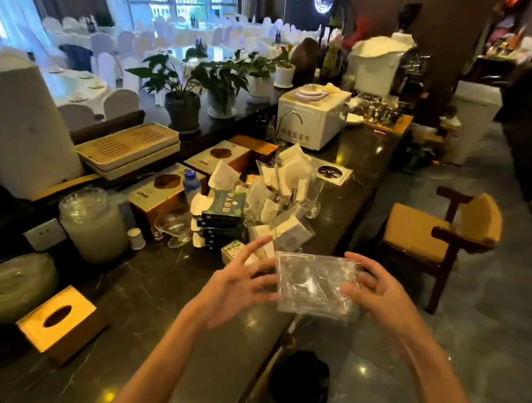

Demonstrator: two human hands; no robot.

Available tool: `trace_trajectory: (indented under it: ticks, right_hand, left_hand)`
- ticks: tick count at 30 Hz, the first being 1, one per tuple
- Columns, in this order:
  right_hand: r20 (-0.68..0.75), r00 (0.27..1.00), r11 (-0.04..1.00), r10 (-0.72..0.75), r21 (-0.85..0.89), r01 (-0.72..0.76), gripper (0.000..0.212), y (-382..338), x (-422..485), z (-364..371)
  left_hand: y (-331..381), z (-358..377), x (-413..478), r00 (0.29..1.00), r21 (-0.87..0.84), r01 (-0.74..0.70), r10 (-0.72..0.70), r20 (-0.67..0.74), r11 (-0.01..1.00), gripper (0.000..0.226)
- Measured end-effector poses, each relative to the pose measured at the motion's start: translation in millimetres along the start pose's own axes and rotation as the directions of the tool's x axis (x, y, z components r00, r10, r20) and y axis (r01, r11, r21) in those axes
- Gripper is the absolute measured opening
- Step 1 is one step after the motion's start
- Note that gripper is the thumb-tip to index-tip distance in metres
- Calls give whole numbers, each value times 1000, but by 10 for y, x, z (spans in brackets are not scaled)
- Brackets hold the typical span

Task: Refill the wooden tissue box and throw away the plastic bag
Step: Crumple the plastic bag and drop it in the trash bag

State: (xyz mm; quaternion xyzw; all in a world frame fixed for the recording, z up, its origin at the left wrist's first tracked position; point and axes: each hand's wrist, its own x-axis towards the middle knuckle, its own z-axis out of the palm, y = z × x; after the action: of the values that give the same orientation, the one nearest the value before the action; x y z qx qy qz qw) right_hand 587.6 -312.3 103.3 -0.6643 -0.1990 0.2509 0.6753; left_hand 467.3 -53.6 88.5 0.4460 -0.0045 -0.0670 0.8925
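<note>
The person stands at a long dark counter (pixel 160 288) and holds a clear plastic bag (pixel 313 285) in the air between both hands, above the near edge of the counter. The left hand (pixel 238 281) has its fingers spread wide and only its thumb side seems to touch the left edge of the bag. The right hand (pixel 377 292) has curled fingers that pinch the right edge. The bag looks empty and flat, so the step in hand seems to be the second one, getting rid of the bag. The wooden tissue box (pixel 58 323) stands on the counter at the near left, well apart from the hands; its oval slot looks dark and no tissue sticks out, so it cannot be told if it is already filled. A dark round thing (pixel 301 381) on the floor below the hands may be a bin. The next move probably calls for crumpling the bag and lowering it there.
</note>
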Motion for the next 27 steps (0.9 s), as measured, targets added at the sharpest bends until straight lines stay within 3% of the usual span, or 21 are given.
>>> trace_trajectory:
  ticks: [2,5,10,12,18,21,24,27]
  right_hand:
    - [-5,1000,1000,-7,-23,7,57,30,105,-217]
    - [18,1000,999,24,-40,-23,49,77,237,-512]
    - [44,986,984,162,-87,-158,77,356,402,-1071]
    - [-2,979,978,202,-56,-202,77,521,462,-1286]
    - [-18,886,852,464,282,-441,39,1413,561,-1911]
    - [-14,819,742,573,434,-511,42,1937,609,-2144]
    - [-15,709,637,705,453,-624,40,2579,624,-2314]
    - [-130,594,597,794,352,-721,26,3352,554,-2363]
  left_hand:
    - [-68,154,242,993,199,59,-37,-113,978,64]
    - [-241,422,640,967,487,82,48,-250,869,50]
    - [-626,632,1308,954,602,58,134,-269,796,38]
    - [-748,588,1526,947,640,87,135,-291,763,39]
    - [-1547,352,2184,912,452,312,-129,-390,836,34]
    - [-2002,115,2439,870,337,432,-289,-398,836,36]
    - [-2579,-255,2666,831,348,508,-342,-438,788,34]
    - [-3456,-756,2811,759,309,620,-452,-470,721,35]
